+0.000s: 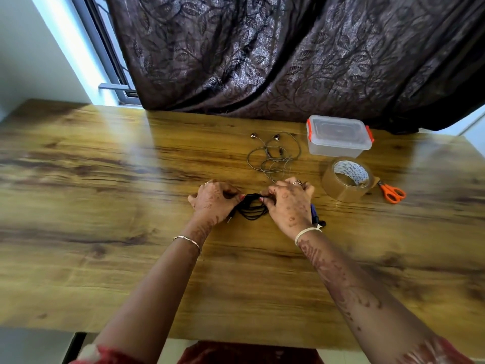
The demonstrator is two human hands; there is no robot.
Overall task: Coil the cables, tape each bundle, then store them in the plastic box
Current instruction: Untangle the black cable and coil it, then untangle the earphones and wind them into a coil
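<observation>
A black cable (252, 208) lies in a small coil on the wooden table (105, 179), stretched between my two hands. My left hand (214, 200) pinches its left end and my right hand (288, 203) pinches its right end. Beyond them a thin grey earphone cable (274, 153) lies loose on the table. The clear plastic box (338, 136) with orange clips stands closed at the back right. A roll of brown tape (346, 178) sits in front of it, right of my right hand.
Orange-handled scissors (392, 193) lie right of the tape. A small dark blue object (315, 214) peeks out under my right wrist. A dark patterned curtain (288, 53) hangs along the table's far edge.
</observation>
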